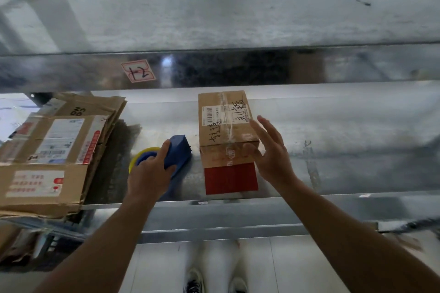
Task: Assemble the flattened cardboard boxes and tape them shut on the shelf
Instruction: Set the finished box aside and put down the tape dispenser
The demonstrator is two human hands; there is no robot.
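The box [226, 126] stands mid-frame on the shelf [333, 150], with tape along its top seam. The left grip [150, 173] curls round the dispenser [178, 152], just left of the box. The right grip [271, 152], fingers spread, is at the box's right side; contact is unclear. Steady the box, then press the tape ends down firmly. One built box, one dispenser, and one stack of flats [54, 150] at left, number untellable.

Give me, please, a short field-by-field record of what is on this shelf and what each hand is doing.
Left hand: grips the blue tape dispenser, left of the box
Right hand: open, fingers spread, at the assembled box's right side; contact unclear
Assembled box: stands mid-shelf, clear tape along its top seam
Flattened boxes: stacked at the shelf's left end
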